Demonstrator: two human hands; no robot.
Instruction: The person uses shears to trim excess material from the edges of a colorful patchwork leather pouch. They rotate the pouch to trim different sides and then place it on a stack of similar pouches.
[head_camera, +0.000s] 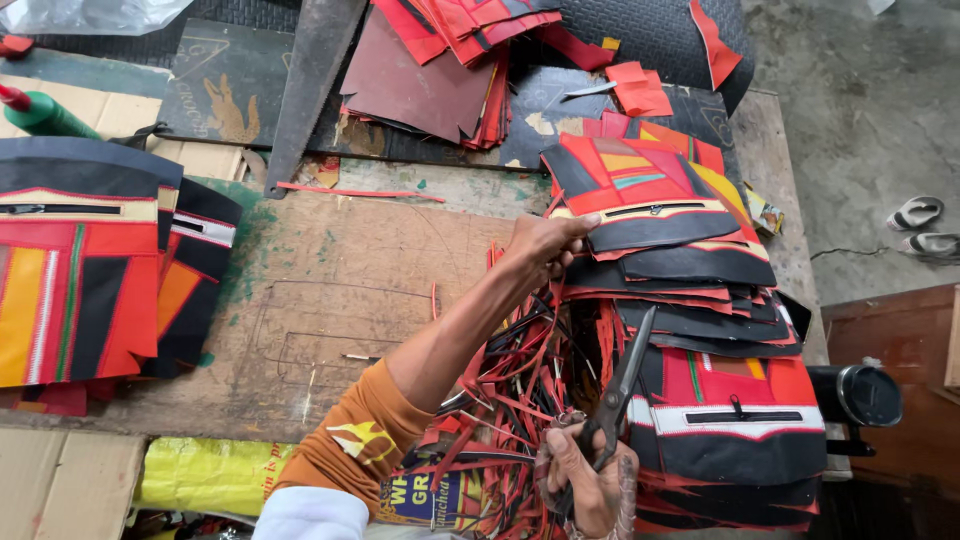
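Pinching the top panel (640, 205) of the stack (690, 300) along the bench's right edge with the left hand (545, 245), gripping scissors (615, 400) in the right hand (590, 480) beside it, handling what looks like light, floppy stitched sheet, best taken at an edge.

Two hands (545, 245), one pair of scissors (615, 400), two sandals (915, 213), one green bottle (45, 115)

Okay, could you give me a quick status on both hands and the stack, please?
Left hand gripping top panel of the stack. Right hand holding scissors, blades closed. Offcut strips heaped between the hands.
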